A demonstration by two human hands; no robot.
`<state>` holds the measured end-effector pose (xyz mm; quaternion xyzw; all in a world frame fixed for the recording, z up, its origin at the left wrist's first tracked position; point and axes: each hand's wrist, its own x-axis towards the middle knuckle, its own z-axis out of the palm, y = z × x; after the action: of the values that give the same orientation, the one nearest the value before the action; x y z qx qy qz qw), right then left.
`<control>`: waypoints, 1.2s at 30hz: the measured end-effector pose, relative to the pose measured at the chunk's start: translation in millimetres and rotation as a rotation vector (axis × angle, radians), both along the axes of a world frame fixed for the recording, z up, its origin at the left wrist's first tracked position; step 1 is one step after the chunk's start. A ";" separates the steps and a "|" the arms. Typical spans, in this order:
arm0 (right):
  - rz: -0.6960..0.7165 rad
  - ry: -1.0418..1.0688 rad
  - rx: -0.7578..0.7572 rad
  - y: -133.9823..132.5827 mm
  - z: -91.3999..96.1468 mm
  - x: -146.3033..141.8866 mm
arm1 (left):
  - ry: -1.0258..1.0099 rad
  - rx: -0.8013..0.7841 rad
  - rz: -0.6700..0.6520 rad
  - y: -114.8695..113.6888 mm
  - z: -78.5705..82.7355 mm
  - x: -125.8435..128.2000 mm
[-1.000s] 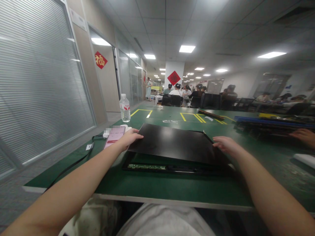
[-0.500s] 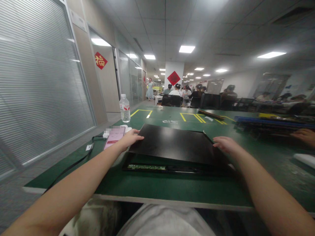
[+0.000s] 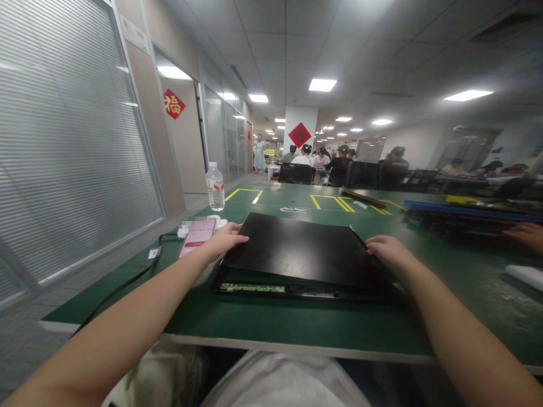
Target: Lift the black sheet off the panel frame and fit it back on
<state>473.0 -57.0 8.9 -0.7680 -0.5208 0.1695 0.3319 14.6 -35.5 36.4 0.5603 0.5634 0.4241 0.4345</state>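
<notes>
A dark, glossy flat panel, like a display screen, lies slightly askew over a black frame. A green circuit board strip shows along the frame's near edge. My left hand grips the panel's left edge, thumb on top and the other fingers partly hidden. At the opposite edge, my right hand pinches the panel between thumb and fingers. The frame's far part is covered by the panel.
Left of the panel are a phone, a black cable and a water bottle. On the green table, a dark strip lies at the back. Stacked parts and another person's hand are at right.
The panel has shifted very slightly, its far left corner a touch higher. My right fingers have closed in on its right edge; my left hand has hardly moved.
</notes>
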 end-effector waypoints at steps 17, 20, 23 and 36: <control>-0.009 -0.290 -0.043 -0.6 -0.3 -7.5 | -0.032 0.002 -0.011 12.9 -11.6 -2.9; -0.002 -0.304 -0.039 -0.2 -1.1 -7.4 | -0.029 -0.003 -0.002 11.6 -10.5 -1.5; 0.002 -0.297 -0.032 0.0 -1.3 -6.2 | -0.001 -0.001 0.021 8.4 -8.1 0.8; 0.014 -0.273 -0.025 -3.8 3.3 -8.6 | 0.018 -0.039 0.139 1.9 -2.9 10.5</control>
<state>464.3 -60.9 12.1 -0.7845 -0.5642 0.0721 0.2472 25.1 -33.6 33.5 0.5150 0.6128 0.4371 0.4100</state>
